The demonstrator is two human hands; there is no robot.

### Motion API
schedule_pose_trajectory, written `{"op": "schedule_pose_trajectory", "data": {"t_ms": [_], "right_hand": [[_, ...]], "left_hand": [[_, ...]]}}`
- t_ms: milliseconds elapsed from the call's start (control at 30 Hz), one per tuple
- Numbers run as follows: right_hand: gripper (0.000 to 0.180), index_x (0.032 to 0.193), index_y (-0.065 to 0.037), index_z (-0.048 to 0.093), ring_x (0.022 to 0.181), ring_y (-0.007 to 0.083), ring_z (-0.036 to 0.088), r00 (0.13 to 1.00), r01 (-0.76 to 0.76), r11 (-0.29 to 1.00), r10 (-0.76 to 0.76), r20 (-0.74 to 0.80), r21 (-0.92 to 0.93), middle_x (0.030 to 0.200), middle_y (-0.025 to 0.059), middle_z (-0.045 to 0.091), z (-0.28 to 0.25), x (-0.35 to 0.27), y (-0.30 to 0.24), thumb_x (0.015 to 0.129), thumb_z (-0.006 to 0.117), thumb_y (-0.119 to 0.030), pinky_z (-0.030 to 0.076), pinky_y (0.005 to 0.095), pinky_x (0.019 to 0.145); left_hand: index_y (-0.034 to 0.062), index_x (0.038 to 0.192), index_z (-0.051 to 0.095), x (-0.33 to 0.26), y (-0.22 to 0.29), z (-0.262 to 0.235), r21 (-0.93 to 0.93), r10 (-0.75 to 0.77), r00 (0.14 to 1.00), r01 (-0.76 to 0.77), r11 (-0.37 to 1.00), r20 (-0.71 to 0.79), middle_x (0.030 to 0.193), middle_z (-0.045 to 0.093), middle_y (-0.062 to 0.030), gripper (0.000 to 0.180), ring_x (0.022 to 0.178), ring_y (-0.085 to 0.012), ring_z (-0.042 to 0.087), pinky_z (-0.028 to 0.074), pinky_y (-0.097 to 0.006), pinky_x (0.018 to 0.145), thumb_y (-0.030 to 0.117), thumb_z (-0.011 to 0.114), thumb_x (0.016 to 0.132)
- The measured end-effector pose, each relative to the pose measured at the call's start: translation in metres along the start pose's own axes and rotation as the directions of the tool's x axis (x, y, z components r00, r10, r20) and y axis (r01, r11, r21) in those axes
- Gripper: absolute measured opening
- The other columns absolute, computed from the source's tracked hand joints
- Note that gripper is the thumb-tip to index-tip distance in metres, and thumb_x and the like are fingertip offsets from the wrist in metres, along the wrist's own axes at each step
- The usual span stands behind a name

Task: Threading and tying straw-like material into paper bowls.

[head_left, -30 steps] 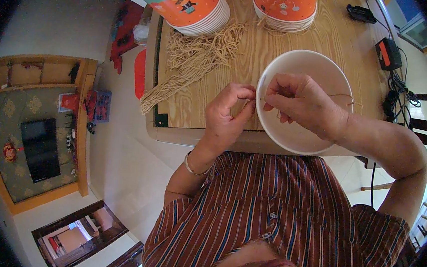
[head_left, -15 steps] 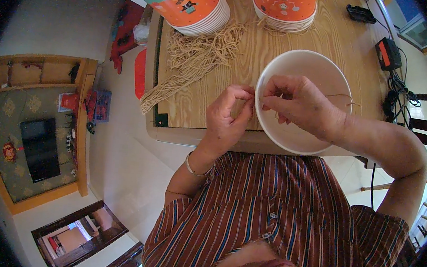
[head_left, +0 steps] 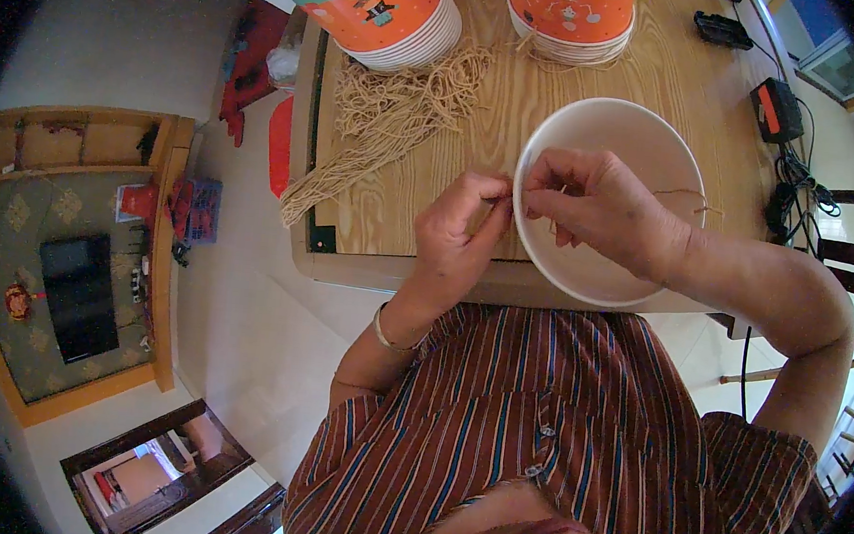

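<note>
We are pinching a thin tan string [head_left: 679, 193] at the round white paper bowl [head_left: 647, 144]'s nine o'clock rim, left hand [head_left: 454, 239] and right hand [head_left: 592, 205] fingertips clamped together on it.

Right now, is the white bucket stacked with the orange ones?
No, the white bucket sits apart at the near table edge between both hands, while the orange buckets stand in stacks at the far side.
</note>
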State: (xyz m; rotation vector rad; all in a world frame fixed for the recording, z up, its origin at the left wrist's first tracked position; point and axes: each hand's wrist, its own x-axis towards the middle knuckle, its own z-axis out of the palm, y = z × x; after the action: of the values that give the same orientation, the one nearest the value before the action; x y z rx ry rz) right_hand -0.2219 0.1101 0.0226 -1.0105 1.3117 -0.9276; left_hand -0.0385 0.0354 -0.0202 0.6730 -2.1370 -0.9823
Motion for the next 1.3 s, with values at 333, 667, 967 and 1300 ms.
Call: {"op": "schedule_pose_trajectory", "data": {"t_ms": [333,667,967,1300], "right_hand": [[0.010,0.091,-0.004,0.064,0.064,0.0037,0.054,0.998,-0.058,0.998,0.058,-0.012,0.013,0.076,-0.0022,0.060,0.000,-0.001,-0.006,0.092,0.061,-0.013,0.047,0.0207,0.057],[0.012,0.097,-0.004,0.061,0.064,0.0058,0.056,0.995,-0.093,0.993,0.090,0.037,0.072,0.077,0.0006,0.062,-0.002,0.001,-0.002,0.087,0.065,-0.009,0.047,0.0209,0.055],[0.010,0.097,-0.003,0.059,0.066,0.0065,0.056,0.990,-0.116,0.993,0.115,0.079,0.013,0.076,0.0017,0.060,-0.002,0.001,-0.002,0.089,0.062,-0.009,0.047,0.0214,0.055],[0.009,0.094,-0.001,0.058,0.069,0.0064,0.056,0.998,0.060,0.978,-0.054,0.036,-0.202,0.078,0.0011,0.060,0.002,-0.004,-0.002,0.091,0.060,-0.009,0.048,0.0236,0.059]], "left_hand": [[0.0032,0.095,0.058,0.003,0.002,0.001,0.087,0.080,0.997,-0.078,0.993,-0.022,0.089,0.066,-0.0111,0.018,0.080,-0.0223,0.068,0.053,-0.032,0.072,-0.005,0.066,0.082],[0.0010,0.098,0.055,-0.003,-0.001,0.002,-0.361,-0.277,0.961,0.258,0.896,0.000,0.097,0.067,-0.0092,0.007,0.088,-0.0138,0.065,0.054,-0.028,0.080,-0.003,0.057,0.092],[0.0019,0.098,0.055,0.005,-0.008,-0.012,-0.698,-0.365,0.931,0.262,0.667,0.001,0.102,0.066,-0.0143,0.005,0.087,-0.0181,0.065,0.053,-0.033,0.083,0.004,0.050,0.096],[0.0025,0.101,0.053,0.026,0.016,-0.027,-0.669,-0.121,0.993,0.087,0.738,-0.004,0.103,0.066,-0.0157,0.010,0.095,-0.0198,0.065,0.051,-0.034,0.087,-0.002,0.049,0.094]]}}
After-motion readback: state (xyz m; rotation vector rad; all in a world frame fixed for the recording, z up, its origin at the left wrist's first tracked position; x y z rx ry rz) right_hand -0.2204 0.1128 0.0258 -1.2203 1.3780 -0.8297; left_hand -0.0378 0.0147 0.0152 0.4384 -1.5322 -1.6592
